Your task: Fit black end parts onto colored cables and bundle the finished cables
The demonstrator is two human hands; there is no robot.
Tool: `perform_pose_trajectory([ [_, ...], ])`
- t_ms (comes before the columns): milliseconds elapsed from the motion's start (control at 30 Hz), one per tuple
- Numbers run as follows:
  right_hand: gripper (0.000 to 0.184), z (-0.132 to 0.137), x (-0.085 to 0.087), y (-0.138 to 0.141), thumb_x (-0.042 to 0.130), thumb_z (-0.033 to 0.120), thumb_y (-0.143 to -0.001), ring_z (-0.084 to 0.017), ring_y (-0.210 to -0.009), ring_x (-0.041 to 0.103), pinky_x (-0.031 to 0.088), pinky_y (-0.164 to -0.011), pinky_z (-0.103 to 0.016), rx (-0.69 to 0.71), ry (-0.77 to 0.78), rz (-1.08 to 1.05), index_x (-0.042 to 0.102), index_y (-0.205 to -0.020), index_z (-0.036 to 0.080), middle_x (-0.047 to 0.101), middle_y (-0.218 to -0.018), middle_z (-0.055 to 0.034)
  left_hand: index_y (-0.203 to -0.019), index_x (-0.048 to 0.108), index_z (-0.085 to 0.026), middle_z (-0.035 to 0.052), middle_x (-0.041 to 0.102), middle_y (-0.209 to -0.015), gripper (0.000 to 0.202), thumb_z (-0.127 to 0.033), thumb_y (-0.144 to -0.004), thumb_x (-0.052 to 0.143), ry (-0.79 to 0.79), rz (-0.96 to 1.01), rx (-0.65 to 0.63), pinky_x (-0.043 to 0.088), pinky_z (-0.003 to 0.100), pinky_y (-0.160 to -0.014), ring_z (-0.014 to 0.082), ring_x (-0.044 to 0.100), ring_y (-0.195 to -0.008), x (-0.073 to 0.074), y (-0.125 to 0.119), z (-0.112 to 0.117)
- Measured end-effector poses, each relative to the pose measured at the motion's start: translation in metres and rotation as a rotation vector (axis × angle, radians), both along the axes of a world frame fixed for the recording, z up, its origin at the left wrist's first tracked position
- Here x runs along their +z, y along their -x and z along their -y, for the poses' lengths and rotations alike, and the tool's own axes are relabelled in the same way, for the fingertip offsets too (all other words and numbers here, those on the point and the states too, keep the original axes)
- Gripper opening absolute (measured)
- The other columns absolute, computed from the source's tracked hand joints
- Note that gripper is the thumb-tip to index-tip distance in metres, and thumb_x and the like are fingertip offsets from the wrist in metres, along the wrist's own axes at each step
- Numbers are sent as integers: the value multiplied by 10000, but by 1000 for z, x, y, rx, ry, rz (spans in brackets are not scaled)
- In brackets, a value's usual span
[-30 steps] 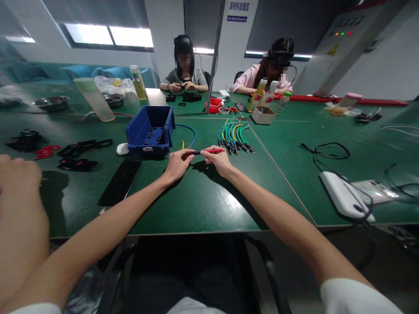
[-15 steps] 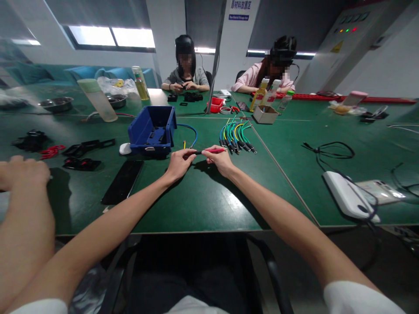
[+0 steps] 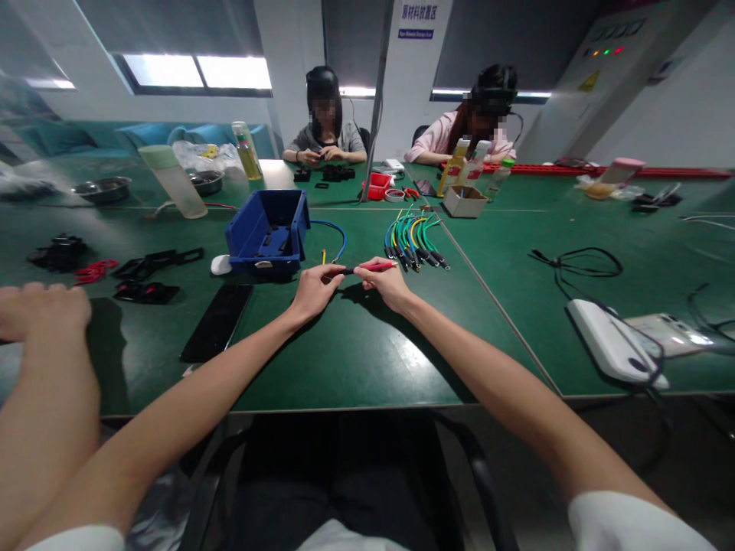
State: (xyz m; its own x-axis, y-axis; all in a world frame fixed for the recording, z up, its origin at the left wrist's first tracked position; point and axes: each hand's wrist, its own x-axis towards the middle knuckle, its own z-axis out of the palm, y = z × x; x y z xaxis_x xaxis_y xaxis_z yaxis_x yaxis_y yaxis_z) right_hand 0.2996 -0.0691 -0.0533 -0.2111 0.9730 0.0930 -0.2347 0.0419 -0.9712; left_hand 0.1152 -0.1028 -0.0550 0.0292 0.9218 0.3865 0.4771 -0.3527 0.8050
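My right hand (image 3: 389, 286) is closed in a pinch around a slim red pen-like tool (image 3: 380, 266) with a dark front part, which points left. Its dark tip meets my left hand (image 3: 313, 292), whose thumb and fingers are pressed together. A blue cable (image 3: 343, 239) curves from behind the blue bin (image 3: 266, 264) down to the left fingertips, which seem to pinch its end; the exact grip is hidden. A short yellow piece (image 3: 323, 256) stands up just behind that hand. Beyond my right hand lies a bundle of green, yellow and blue cables (image 3: 414, 236) with black sleeves and metal ends.
A black phone (image 3: 216, 323) lies beside my left forearm. At far left another person's hand (image 3: 46, 310) rests by black and red parts (image 3: 146, 291). A white device (image 3: 614, 343) with a black cord sits right. Two people work opposite, behind bottles and a small box (image 3: 464, 203).
My hands and the red tool stay almost in place. The neighbour's hand at far left has shifted slightly. The view has tilted a little.
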Motion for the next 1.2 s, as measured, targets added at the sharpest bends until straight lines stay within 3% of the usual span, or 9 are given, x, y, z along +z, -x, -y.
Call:
perform_pose_trajectory([
  [800, 396, 0, -2, -2, 921, 395, -535, -87, -491, 543, 480, -502, -237, -7, -9, 27, 656, -711, 159, 588, -563, 28, -1045, 770, -149, 105, 758, -1017, 261, -273, -835, 679, -11, 59, -48, 540, 342, -837, 208, 696, -875, -5, 1, -4],
  [1000, 435, -1, 1, -3, 937, 377, -495, -64, -490, 543, 486, -490, -192, 5, 61, 4, 638, -730, 165, 599, -582, 43, -1043, 773, -157, 97, 761, -983, 285, -304, -811, 695, -39, 68, -66, 544, 329, -808, 199, 693, -851, -6, 0, -5],
  [1200, 416, -1, 6, -4, 941, 342, -511, -55, -486, 542, 465, -452, -160, 37, 114, -20, 642, -735, 158, 588, -573, 44, -1044, 773, -143, 80, 756, -882, 294, -219, -807, 616, 0, 178, -64, 561, 312, -767, 171, 689, -753, -10, -1, -8],
])
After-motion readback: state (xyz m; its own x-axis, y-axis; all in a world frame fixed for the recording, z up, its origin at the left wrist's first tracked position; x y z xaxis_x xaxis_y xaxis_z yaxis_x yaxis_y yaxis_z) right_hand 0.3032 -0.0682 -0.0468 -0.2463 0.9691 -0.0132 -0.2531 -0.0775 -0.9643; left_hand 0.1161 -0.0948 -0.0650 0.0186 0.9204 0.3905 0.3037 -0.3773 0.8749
